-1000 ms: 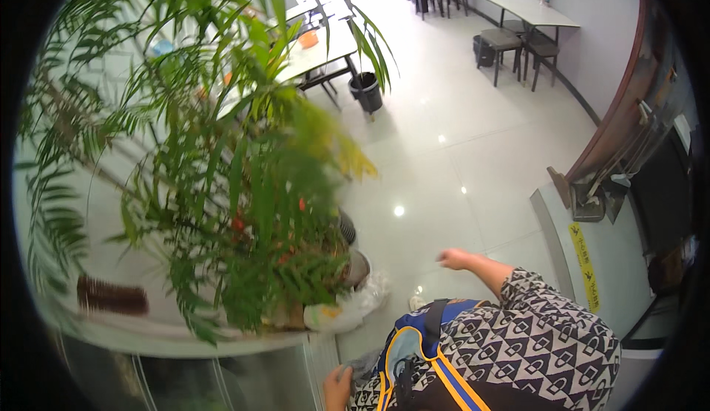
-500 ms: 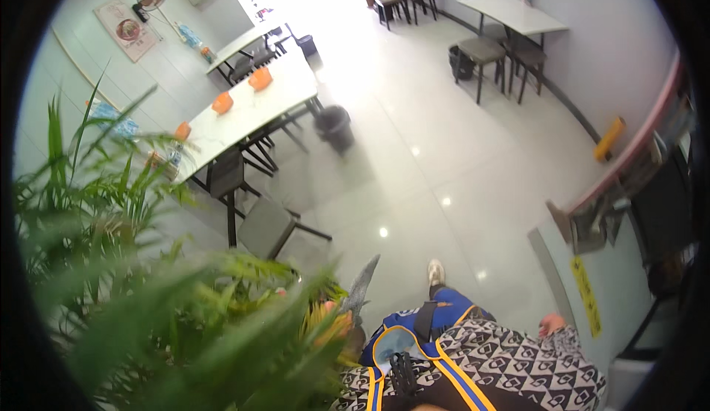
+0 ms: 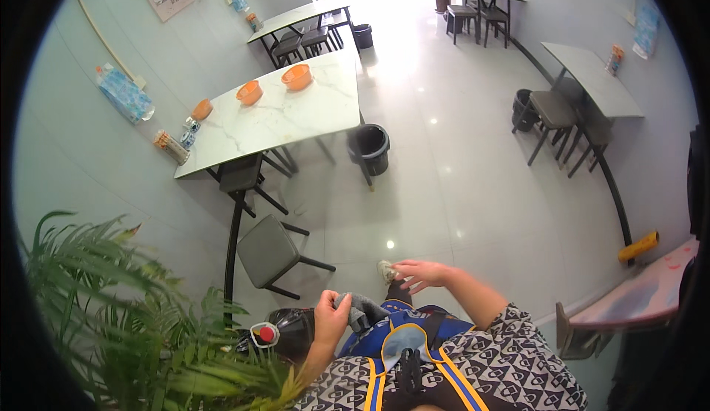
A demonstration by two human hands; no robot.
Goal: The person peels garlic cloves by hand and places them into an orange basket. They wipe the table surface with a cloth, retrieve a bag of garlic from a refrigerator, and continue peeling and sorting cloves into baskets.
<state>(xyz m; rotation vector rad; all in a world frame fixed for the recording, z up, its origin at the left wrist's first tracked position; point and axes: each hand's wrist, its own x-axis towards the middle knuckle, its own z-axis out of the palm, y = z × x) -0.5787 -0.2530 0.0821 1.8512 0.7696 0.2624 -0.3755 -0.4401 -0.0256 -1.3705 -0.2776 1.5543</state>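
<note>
A crumpled grey cloth point(image 3: 362, 312) hangs from my left hand point(image 3: 332, 315), whose fingers are closed on it in front of my body. Bare of anything, my right hand point(image 3: 423, 273) reaches in from the right with its fingers apart, above my shoe and to the right of the cloth. Left of my left wrist stands a dark bottle with a red cap point(image 3: 266, 334), partly hidden by plant leaves. Ahead, a white marble-patterned table point(image 3: 310, 119) carries orange bowls point(image 3: 296, 77).
A leafy plant point(image 3: 148, 330) fills the lower left. A grey stool point(image 3: 268, 252) sits near the left wall, and a black bin point(image 3: 370, 150) by the table's corner. More tables and stools point(image 3: 553, 108) line the right wall. A counter edge point(image 3: 629, 293) juts in at lower right.
Both hands have come up in front of me, the left with the grey cloth. My view has shifted away from the plant, so the table and bottle show more plainly.
</note>
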